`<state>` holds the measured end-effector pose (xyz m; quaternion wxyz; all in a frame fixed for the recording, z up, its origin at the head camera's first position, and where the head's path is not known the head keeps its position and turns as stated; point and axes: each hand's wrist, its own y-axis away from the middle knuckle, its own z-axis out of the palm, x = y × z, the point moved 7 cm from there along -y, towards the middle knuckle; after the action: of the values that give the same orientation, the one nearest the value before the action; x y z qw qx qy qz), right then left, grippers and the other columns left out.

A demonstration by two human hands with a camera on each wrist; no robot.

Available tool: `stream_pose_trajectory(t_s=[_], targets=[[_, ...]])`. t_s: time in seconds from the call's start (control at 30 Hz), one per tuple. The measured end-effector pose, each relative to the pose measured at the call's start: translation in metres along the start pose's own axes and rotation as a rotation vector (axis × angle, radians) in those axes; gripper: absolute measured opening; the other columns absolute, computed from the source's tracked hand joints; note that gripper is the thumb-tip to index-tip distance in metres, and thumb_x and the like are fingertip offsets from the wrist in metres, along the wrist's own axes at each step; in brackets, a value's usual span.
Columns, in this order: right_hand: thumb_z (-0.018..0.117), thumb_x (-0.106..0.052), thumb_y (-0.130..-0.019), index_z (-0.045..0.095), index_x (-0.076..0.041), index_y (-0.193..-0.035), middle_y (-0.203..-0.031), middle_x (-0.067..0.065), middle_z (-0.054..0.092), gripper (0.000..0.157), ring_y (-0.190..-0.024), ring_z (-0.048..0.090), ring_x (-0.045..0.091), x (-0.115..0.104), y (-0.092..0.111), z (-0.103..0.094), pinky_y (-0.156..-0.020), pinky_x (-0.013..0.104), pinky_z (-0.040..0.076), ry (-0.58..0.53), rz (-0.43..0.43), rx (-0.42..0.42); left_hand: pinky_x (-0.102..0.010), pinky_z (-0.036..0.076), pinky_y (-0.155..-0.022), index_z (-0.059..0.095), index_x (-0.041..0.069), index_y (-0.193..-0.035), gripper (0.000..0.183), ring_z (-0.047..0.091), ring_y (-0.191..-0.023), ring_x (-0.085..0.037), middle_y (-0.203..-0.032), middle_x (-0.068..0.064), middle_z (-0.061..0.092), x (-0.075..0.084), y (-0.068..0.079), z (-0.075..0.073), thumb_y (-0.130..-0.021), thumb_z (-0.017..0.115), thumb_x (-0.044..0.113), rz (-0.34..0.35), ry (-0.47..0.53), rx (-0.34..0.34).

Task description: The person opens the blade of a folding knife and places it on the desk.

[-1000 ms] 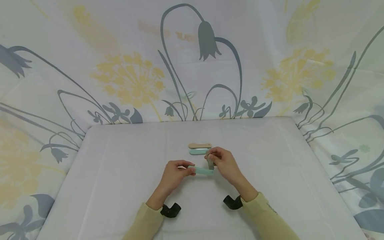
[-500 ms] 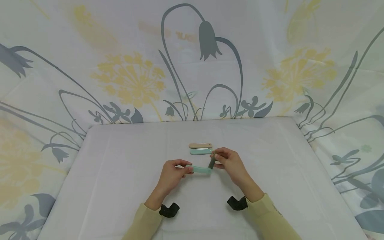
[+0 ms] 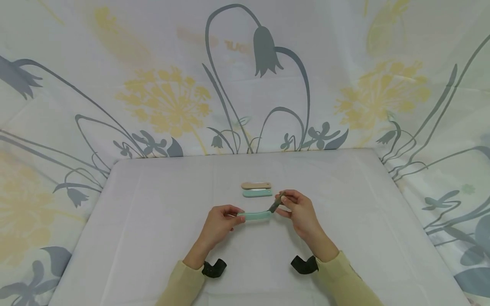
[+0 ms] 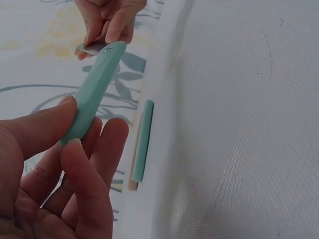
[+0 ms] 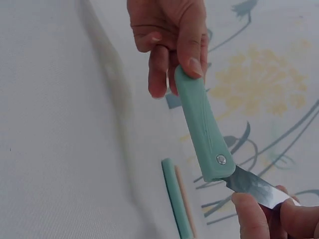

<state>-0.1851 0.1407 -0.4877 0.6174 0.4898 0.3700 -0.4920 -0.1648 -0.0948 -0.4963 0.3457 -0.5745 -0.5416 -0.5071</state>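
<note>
A folding knife with a mint green handle (image 5: pixel 202 122) is held up between both hands above the table. My left hand (image 3: pixel 219 224) pinches the rear end of the handle between thumb and fingers. My right hand (image 3: pixel 302 214) pinches the metal blade (image 5: pixel 256 187), which stands swung well out of the handle at a slant. A round rivet (image 5: pixel 221 159) marks the pivot at the handle's end. In the left wrist view the blade is mostly hidden behind the handle and the right hand's fingers (image 4: pixel 119 22).
Beyond the hands, a second mint green folding knife (image 3: pixel 257 193) and a beige one (image 3: pixel 255 185) lie side by side on the white-covered table (image 3: pixel 172 191). A flower-patterned curtain (image 3: pixel 237 85) surrounds the table's back and sides.
The right hand has moved right, swinging the blade from nearly upright over the handle to a wider slant outward. The left hand has shifted slightly left with the handle.
</note>
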Motion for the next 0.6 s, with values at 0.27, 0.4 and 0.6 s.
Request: stream_pose_trajectory(t_s=[0.27,0.4,0.6], targets=[[0.051,0.004,-0.101,0.053,0.008,-0.113,-0.111,0.011,0.064,0.013,-0.108,0.065,0.023,-0.001,0.003,-0.003,-0.08,0.032,0.057,-0.057,-0.003,0.042,-0.03,0.051,-0.059,0.074,0.004,-0.099,0.02,0.065,-0.075,-0.016,-0.087,-0.003,0.07,-0.005,-0.002,0.003,-0.085,0.08,0.016,-0.019,-0.044,-0.037],[0.051,0.004,-0.101,0.054,0.005,-0.112,-0.108,0.008,0.065,0.011,-0.107,0.066,0.021,0.0,0.004,-0.004,-0.079,0.032,0.057,-0.105,0.004,0.051,-0.031,0.051,-0.064,0.073,0.005,-0.097,0.02,0.065,-0.077,-0.014,-0.087,-0.002,0.07,-0.009,-0.002,0.005,-0.083,0.082,0.015,-0.033,-0.079,-0.057],[0.05,0.004,-0.101,0.055,0.001,-0.109,-0.103,0.005,0.066,0.01,-0.109,0.065,0.022,0.001,0.004,-0.004,-0.077,0.031,0.057,-0.189,0.002,0.07,-0.028,0.052,-0.067,0.072,0.003,-0.095,0.019,0.065,-0.075,-0.014,-0.083,-0.002,0.069,-0.011,-0.002,0.009,-0.08,0.082,0.01,-0.033,-0.086,-0.091]])
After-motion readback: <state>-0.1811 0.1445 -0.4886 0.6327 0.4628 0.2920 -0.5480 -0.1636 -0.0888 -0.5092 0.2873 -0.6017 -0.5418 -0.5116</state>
